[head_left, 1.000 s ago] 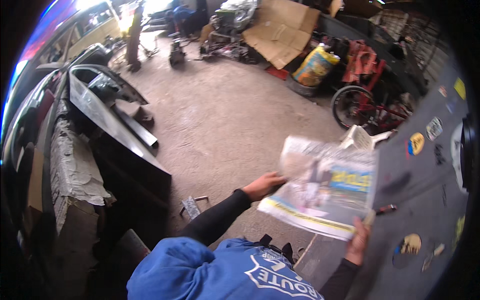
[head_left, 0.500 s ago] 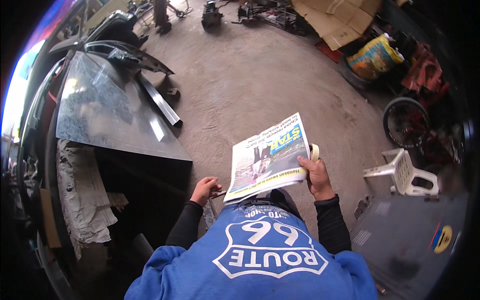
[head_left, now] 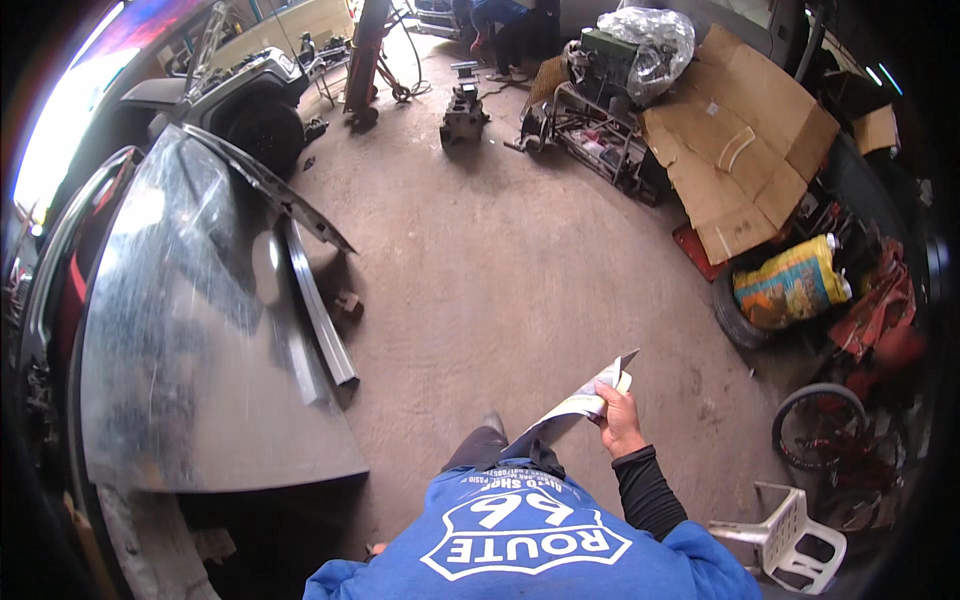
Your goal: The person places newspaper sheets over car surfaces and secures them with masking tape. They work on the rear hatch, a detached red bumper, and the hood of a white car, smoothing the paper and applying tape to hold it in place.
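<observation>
Paper [head_left: 572, 407] is gripped by its edge at 5 o'clock in right hand [head_left: 621, 418], alongside apparent tape [head_left: 625, 381], presumably so it's kept folded, while left hand [head_left: 376, 548] is mostly hidden at 7 o'clock, finger state can't be told.

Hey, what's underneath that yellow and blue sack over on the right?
A black tire shows at the lower left of the sack, with bare floor beside it. The sack covers the rest, so anything inside the tire's ring can't be seen.
</observation>
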`<move>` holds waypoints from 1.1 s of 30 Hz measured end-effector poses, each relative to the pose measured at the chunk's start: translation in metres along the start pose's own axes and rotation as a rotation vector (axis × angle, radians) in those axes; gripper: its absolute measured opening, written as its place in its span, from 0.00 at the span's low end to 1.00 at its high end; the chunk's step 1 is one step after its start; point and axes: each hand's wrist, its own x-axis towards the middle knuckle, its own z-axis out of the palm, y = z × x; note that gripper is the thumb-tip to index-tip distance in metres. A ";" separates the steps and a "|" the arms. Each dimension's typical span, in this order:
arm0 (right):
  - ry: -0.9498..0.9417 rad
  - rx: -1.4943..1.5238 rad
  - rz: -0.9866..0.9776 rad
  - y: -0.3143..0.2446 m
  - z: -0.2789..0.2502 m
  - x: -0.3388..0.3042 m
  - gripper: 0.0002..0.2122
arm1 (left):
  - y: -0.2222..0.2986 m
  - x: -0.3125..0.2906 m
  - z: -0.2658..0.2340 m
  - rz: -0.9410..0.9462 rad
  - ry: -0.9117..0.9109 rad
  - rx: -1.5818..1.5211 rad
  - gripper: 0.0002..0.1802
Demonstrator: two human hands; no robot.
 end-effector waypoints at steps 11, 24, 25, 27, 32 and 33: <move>-0.040 0.060 -0.305 -0.204 0.139 0.282 0.12 | 0.632 -0.070 -0.648 1.414 0.357 -0.437 0.06; -0.249 0.036 -0.250 -0.419 0.332 0.653 0.06 | 0.900 0.057 -0.962 2.099 0.625 -0.347 0.14; -0.271 0.040 -0.251 -0.434 0.345 0.678 0.06 | 0.897 0.086 -0.987 1.891 0.723 -0.288 0.17; -0.319 0.099 -0.271 -0.459 0.379 0.738 0.07 | 0.891 0.163 -1.043 1.483 0.717 -0.110 0.16; -0.308 0.176 -0.244 -0.511 0.469 0.888 0.09 | 0.882 0.368 -1.125 0.926 0.731 0.081 0.32; -0.318 0.172 -0.232 -0.524 0.489 0.916 0.10 | 0.883 0.400 -1.146 0.994 0.757 -0.058 0.28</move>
